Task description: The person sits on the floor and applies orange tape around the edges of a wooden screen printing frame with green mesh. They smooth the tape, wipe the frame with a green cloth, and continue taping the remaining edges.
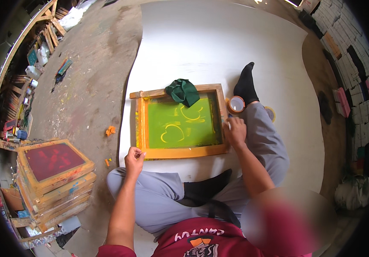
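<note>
A wooden screen printing frame (222,101) lies on the white sheet before my crossed legs. Its green mesh (184,137) bears yellow outlined shapes, one like a heart. Glossy orange tape (184,152) runs along the near bar. My left hand (134,161) is pinched at the near left corner, by the tape's end; what its fingertips hold is unclear. Beside the right bar, my right hand (236,133) has its fingers curled together, with a small bluish bit at the fingertips that I cannot make out. A dark green cloth (183,91) drapes over the far bar.
An orange tape roll (236,105) stands by my right foot, and another roll (270,114) lies beyond my right shin. Stacked wooden frames (56,171) rise at the left. Orange scraps (110,131) lie on the stained floor. A shelf with containers lines the left.
</note>
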`<act>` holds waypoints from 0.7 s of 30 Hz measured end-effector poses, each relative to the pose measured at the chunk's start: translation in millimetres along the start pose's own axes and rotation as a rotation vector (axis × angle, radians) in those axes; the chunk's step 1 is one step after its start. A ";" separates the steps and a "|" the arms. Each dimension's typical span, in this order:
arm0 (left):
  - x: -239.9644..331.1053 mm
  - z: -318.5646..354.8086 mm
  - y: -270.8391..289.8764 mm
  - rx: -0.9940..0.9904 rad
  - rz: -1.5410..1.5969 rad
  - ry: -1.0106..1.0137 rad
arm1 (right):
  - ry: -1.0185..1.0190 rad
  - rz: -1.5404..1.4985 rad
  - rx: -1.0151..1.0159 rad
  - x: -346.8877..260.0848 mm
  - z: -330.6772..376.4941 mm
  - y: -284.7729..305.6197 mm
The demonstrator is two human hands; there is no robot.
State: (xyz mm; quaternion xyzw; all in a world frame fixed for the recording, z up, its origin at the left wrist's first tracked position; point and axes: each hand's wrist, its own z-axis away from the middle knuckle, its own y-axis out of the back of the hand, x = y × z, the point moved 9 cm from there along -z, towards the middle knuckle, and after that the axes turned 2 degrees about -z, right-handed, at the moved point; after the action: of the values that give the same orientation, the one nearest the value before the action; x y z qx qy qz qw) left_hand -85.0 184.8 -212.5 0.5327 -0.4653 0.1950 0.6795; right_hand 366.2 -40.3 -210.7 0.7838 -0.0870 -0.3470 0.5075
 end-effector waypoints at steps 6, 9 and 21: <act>39.6 13.1 22.9 0.093 0.026 -0.109 | 0.358 -0.096 -0.573 -65.4 32.8 -43.9; 56.4 19.5 28.4 0.105 0.081 -0.184 | 0.373 -0.050 -0.652 -67.1 36.8 -47.3; 110.7 -20.2 60.4 0.142 0.321 -0.206 | -0.031 -0.737 -0.754 -41.5 15.5 -6.2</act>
State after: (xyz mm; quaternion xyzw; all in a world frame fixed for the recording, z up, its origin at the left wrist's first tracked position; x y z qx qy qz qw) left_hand -68.0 199.0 -86.7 0.5156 -0.5964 0.2775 0.5491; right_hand 324.2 -28.6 -200.9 0.5203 0.3178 -0.5212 0.5972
